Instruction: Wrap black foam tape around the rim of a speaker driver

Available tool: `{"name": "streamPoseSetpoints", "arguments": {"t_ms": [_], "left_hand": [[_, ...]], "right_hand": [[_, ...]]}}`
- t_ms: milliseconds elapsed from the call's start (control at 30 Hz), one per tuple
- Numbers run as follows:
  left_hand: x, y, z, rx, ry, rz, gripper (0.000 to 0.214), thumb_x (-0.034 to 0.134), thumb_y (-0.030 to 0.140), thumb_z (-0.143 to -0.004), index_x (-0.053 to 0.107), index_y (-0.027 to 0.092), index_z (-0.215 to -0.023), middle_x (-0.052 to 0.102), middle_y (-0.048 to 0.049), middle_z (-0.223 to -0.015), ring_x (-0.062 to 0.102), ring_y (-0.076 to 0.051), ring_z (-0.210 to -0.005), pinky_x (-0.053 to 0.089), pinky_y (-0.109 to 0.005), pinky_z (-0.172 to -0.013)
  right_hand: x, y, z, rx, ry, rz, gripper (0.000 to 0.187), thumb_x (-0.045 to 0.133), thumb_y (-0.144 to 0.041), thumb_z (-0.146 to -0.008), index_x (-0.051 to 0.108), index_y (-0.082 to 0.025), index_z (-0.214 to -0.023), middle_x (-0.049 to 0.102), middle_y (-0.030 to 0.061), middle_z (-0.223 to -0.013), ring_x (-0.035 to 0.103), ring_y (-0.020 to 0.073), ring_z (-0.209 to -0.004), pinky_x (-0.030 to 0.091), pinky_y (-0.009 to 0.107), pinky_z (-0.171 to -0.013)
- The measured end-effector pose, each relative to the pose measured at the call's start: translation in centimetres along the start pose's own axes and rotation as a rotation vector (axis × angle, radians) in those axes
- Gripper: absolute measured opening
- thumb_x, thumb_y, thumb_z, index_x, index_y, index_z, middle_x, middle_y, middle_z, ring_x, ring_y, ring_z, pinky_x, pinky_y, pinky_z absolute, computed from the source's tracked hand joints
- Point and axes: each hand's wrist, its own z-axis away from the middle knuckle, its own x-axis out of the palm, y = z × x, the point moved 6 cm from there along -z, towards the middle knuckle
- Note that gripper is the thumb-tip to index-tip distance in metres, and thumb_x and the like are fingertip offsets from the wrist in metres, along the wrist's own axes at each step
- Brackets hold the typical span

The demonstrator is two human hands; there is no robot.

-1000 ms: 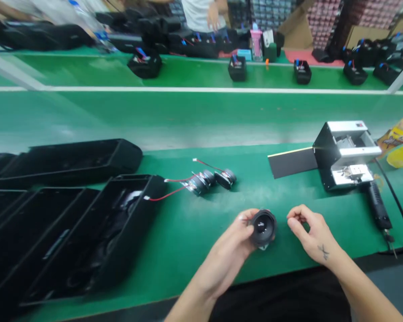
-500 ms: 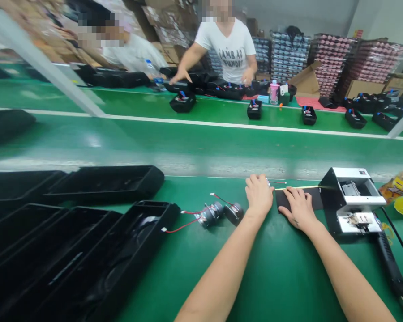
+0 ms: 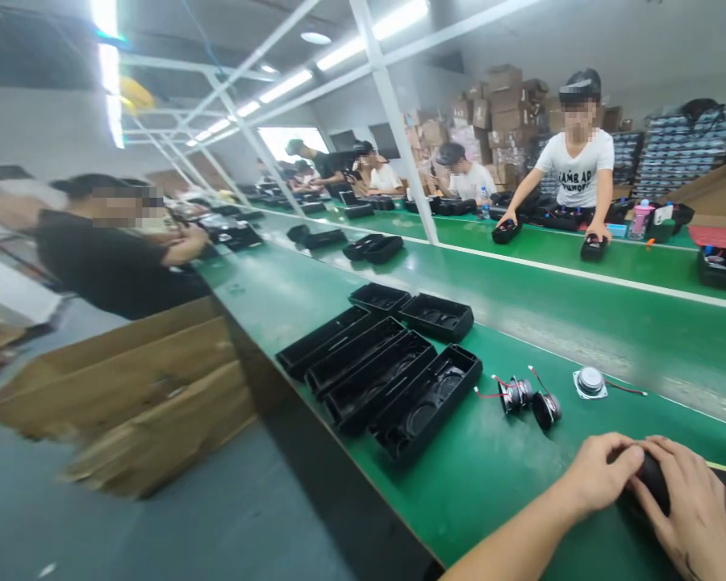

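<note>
At the lower right of the head view, my left hand is closed at the near edge of a black strip, thumb and fingers pinched on it. Over the same strip curls my right hand, its thumb on the near side and fingers on the far side. The strip bulges up in a curve between the hands; its lower part is hidden. Beyond them a small speaker lies magnet-side up with a red-and-black wire. Two more speakers, one silver and one showing its dark cone, lie left of it.
Several open black speaker housings lie left on the green table. A cardboard box stands beside the table edge. A person in white handles black housings across the belt; a person in black sits far left.
The view has swung left and widened. My left hand has left the speaker and joined my right hand at the black strip, which lay flat before and is now lifted in a curve.
</note>
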Motion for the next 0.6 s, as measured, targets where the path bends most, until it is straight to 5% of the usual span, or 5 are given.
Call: {"name": "streamPoseSetpoints", "arguments": {"t_ms": [233, 367, 467, 600], "left_hand": [[1.1, -2.1, -0.4, -0.035, 0.044, 0.16, 0.024, 0.07, 0.033, -0.079, 0.076, 0.016, -0.095, 0.071, -0.0026, -0.08, 0.064, -0.018, -0.073, 0.057, -0.031, -0.074], [0.1, -0.9, -0.5, 0.056, 0.101, 0.174, 0.014, 0.059, 0.027, -0.082, 0.069, 0.017, -0.082, 0.067, -0.0029, -0.079, 0.06, -0.019, -0.078, 0.053, -0.033, -0.079], [-0.4, -0.3, -0.9, 0.155, 0.097, 0.192, 0.019, 0.057, 0.032, -0.09, 0.07, 0.018, -0.091, 0.068, -0.0051, -0.088, 0.06, -0.022, -0.084, 0.05, -0.035, -0.081], [-0.3, 0.6, -0.8, 0.281, 0.054, 0.187, 0.021, 0.057, 0.035, -0.094, 0.071, 0.019, -0.094, 0.069, -0.0052, -0.09, 0.062, -0.021, -0.082, 0.049, -0.033, -0.077]], "right_hand": [[1.9, 1.1, 1.1, -0.063, 0.034, 0.068, 0.041, 0.058, -0.042, -0.093, 0.056, -0.026, -0.131, 0.068, 0.0172, -0.119, 0.068, 0.0396, -0.102, 0.052, 0.056, -0.083], [-1.8, -0.9, -1.1, -0.036, 0.011, -0.065, 0.055, 0.066, -0.043, -0.094, 0.049, -0.021, -0.142, 0.063, 0.0196, -0.13, 0.063, 0.0384, -0.117, 0.053, 0.056, -0.093], [-5.0, -2.1, -3.7, 0.071, 0.083, -0.147, 0.031, 0.054, -0.019, -0.103, 0.059, -0.019, -0.134, 0.065, 0.0169, -0.129, 0.06, 0.0312, -0.12, 0.049, 0.052, -0.103], [-5.9, -2.9, -5.0, 0.055, 0.071, -0.074, 0.015, 0.054, -0.017, -0.106, 0.065, -0.02, -0.115, 0.072, 0.0077, -0.104, 0.065, 0.0224, -0.099, 0.049, 0.04, -0.092]]}}
